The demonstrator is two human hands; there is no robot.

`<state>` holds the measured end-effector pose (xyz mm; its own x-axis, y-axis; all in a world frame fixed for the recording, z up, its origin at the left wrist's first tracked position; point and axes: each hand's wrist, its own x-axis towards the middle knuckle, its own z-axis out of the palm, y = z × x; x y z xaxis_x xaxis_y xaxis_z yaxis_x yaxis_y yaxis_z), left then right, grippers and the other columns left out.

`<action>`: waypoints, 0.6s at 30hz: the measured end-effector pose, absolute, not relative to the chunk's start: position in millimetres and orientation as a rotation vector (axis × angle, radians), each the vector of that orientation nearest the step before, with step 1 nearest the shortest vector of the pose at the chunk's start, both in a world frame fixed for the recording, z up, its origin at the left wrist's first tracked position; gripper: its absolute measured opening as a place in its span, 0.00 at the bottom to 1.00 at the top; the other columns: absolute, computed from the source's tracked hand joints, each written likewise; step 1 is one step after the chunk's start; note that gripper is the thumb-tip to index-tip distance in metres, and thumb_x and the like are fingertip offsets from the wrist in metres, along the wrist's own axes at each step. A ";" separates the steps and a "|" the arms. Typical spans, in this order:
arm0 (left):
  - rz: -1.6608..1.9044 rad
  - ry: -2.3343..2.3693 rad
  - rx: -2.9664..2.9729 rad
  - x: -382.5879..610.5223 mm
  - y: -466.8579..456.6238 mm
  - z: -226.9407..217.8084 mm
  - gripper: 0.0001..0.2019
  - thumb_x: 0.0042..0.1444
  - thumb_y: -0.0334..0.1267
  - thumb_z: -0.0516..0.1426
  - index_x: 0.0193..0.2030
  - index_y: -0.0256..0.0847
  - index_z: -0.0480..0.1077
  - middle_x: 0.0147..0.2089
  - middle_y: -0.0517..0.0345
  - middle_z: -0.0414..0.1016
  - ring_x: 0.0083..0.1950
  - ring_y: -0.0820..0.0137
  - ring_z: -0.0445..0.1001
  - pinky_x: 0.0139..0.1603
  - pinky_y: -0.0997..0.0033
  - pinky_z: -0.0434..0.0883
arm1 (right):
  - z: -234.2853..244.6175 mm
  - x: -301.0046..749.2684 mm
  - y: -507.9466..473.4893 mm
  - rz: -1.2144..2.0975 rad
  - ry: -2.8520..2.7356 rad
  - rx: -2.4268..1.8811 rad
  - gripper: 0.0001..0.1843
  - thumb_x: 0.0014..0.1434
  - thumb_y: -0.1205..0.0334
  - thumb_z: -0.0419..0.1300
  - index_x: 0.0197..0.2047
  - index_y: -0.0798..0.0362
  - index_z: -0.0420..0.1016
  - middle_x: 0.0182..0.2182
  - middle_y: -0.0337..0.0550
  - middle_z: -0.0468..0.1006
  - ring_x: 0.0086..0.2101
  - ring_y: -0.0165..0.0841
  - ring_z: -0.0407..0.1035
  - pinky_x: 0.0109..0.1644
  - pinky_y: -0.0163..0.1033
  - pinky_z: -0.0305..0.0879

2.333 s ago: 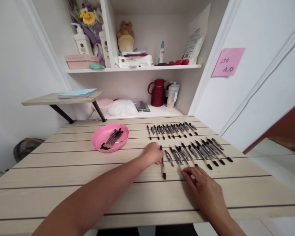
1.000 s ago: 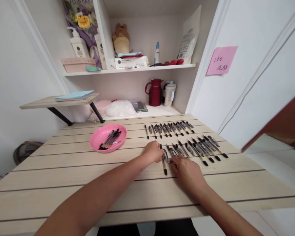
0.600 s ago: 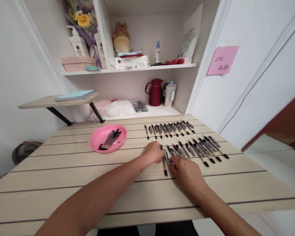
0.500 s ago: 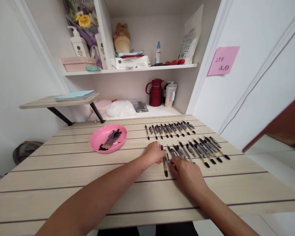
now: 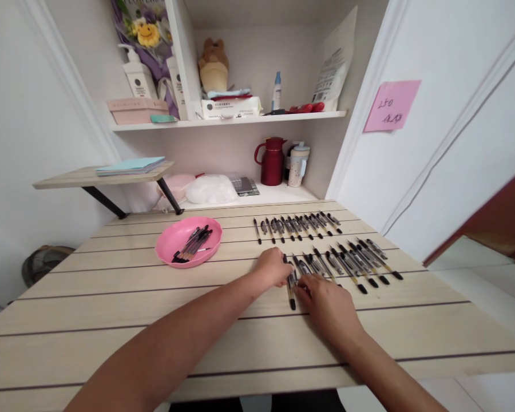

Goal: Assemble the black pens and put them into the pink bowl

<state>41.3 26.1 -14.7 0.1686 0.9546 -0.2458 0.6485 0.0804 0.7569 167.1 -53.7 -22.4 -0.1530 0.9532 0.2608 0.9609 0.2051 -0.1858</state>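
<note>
"On the slatted desk (image 5: 111, 297), near side: what changed?"

"Right hand (image 5: 328, 294), mainly. About two seconds back it sat lower and further right, at the near ends of the front row (image 5: 347, 268) of pens and caps. Since then it had swung in close beside the left hand (image 5: 272, 266)."

"And the pen (image 5: 290, 289)?"

"Leftmost in the front row, flat on the wood, black end on the near side. It had lain apart from the clear cap (image 5: 292, 276) next to it; that gap had closed. They lay side by side and looked to be touching. Last half second: only a slight nudge rightward."

"Meaning for the work?"

"My read: both hands were busy on one pair, bringing pen and cap together. Not clearly finished, as neither hand had backed off."

"Fingers?"

"Left: fingertips closed on the pen's far part. Right: bunched at the cap's near end. Couldn't tell if they pinched it or just pushed."

"Containers?"

"Pink bowl (image 5: 165, 246), left of the hands: a heap of dark pens (image 5: 193, 245) lying roughly parallel, one thin white piece (image 5: 203, 249) at the heap's right. Contents looked unchanged; neither hand was in it."

"Others?"

"Shelves behind: red jug (image 5: 272, 163), pale tumbler (image 5: 298, 167), pink box (image 5: 137, 113). Couldn't see inside any. Back row (image 5: 292, 228) on the desk looked unchanged too."
</note>
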 end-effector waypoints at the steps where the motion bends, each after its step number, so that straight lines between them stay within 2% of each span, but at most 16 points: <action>1: 0.480 1.558 1.645 41.7 26.3 -14.8 0.22 0.43 0.36 0.56 0.47 0.30 0.65 0.29 0.46 0.76 0.20 0.68 0.72 0.17 0.75 0.66 | -23.1 167.2 -53.5 -0.038 -2.168 -1.799 0.11 0.58 0.60 0.48 0.30 0.52 0.68 0.27 0.42 0.73 0.28 0.31 0.67 0.26 0.35 0.44; 11: 0.494 1.543 1.599 41.6 28.4 -17.6 0.21 0.44 0.36 0.56 0.47 0.31 0.65 0.28 0.46 0.75 0.19 0.68 0.72 0.17 0.73 0.67 | -25.9 170.4 -54.1 -0.044 -2.122 -1.825 0.09 0.57 0.60 0.49 0.30 0.52 0.68 0.26 0.40 0.73 0.27 0.32 0.67 0.25 0.34 0.44; 18: 0.526 1.501 1.511 39.8 24.5 -14.6 0.19 0.49 0.36 0.51 0.48 0.29 0.64 0.21 0.50 0.72 0.19 0.67 0.71 0.18 0.73 0.67 | -23.2 186.2 -68.2 -0.027 -2.049 -1.836 0.10 0.57 0.60 0.49 0.30 0.49 0.69 0.27 0.39 0.74 0.27 0.31 0.67 0.25 0.34 0.46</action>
<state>39.8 24.5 -14.6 0.1675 0.9409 -0.2944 0.5517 0.1580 0.8189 186.2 -68.2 -23.2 -0.0678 0.9529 0.2957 0.9602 0.1428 -0.2400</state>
